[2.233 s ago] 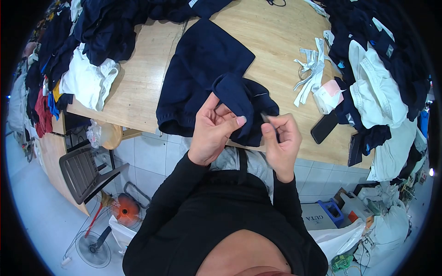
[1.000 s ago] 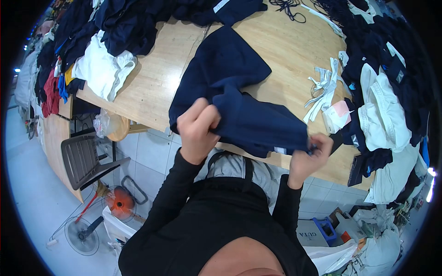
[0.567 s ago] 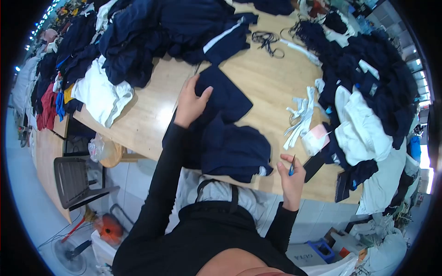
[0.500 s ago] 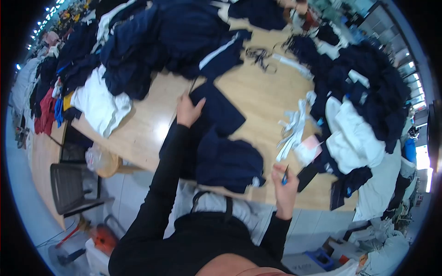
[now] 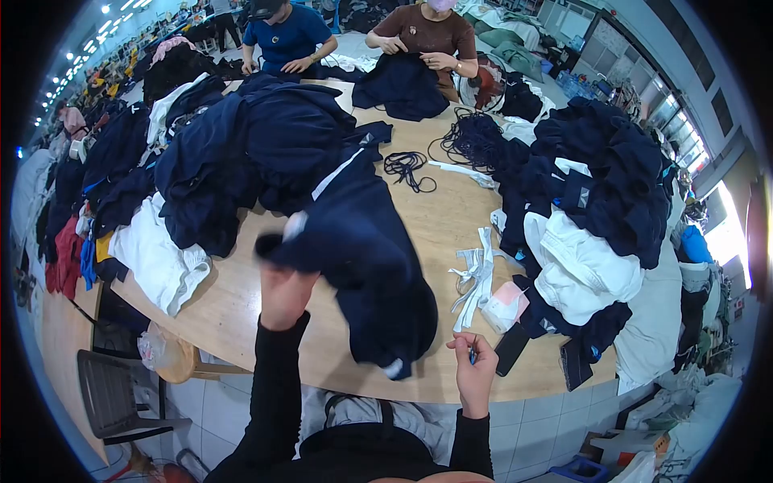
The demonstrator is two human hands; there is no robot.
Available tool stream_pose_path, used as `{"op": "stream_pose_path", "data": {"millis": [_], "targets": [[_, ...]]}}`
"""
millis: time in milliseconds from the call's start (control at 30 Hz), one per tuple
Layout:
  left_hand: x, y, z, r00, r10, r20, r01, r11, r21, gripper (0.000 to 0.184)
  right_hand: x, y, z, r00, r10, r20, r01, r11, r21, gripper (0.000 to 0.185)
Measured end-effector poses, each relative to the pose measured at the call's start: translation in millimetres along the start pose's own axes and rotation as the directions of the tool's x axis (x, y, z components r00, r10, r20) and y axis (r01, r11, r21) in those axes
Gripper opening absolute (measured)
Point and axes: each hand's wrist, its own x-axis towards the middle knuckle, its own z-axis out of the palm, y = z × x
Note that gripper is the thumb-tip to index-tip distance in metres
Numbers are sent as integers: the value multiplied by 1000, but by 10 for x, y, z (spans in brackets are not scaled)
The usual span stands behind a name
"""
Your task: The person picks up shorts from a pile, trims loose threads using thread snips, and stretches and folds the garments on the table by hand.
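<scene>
My left hand is raised over the table and closed on the edge of a navy garment. The lifted part of the cloth is blurred by motion and hides my fingertips. A small white tag shows at the garment's lower end. At the front edge of the table, my right hand is closed around small blue-handled thread snips, mostly hidden by the fingers. Just beyond that hand lie white fabric strips and a pink-and-white packet. A dark phone-like slab is beside it on the right.
Heaps of navy garments fill the back left, with another pile at right. White garments lie against both. Black cords rest mid-table. Two people handle cloth across the table. A chair stands at left.
My left hand has lifted the navy garment off the table and moved left with it. The right hand stays near the front edge, still closed. The view has tilted up, showing the people opposite.
</scene>
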Motion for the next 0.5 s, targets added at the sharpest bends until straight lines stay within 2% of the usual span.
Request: {"op": "stream_pose_path", "data": {"millis": [67,100,133,167,200,233,333,367,400,433,500], "targets": [[-42,-115,-614,949,52,310,-160,929,334,18,37,12,53,1000,0,1,-1,999,39,18],[-114,-160,-781,901,45,432,-281,818,501,18,68,29,67,1000,0,3,0,998,57,20],[-292,-283,-892,960,-179,216,82,916,393,18,95,44,67,1000,-15,5,14,998,59,21],[-532,-388,-998,899,-437,34,422,885,196,18,113,65,57,1000,-24,8,24,998,61,22],[-758,-458,-1055,784,-583,-211,619,758,206,21,138,93,48,999,-33,11,33,997,63,24],[-995,-561,-1216,814,-569,-115,535,657,531,24,183,131,19,999,-50,6,49,999,15,25],[-1644,-912,-1540,732,-637,-243,677,719,153,29,314,404,-245,999,-52,1,51,993,-110,30],[-1712,-845,-1500,715,-652,-254,699,671,246,27,325,525,-314,1000,-26,4,26,991,-129,31],[-1731,-775,-1460,684,-675,-277,730,635,253,25,287,418,-352,996,94,9,-92,989,-112,31],[-1710,-748,-1385,726,-632,-271,688,669,282,27,268,315,-356,979,205,15,-203,975,-95,31],[-1590,-703,-1223,797,-538,-273,602,677,424,37,221,340,-320,975,221,36,-216,971,-102,29]]}}
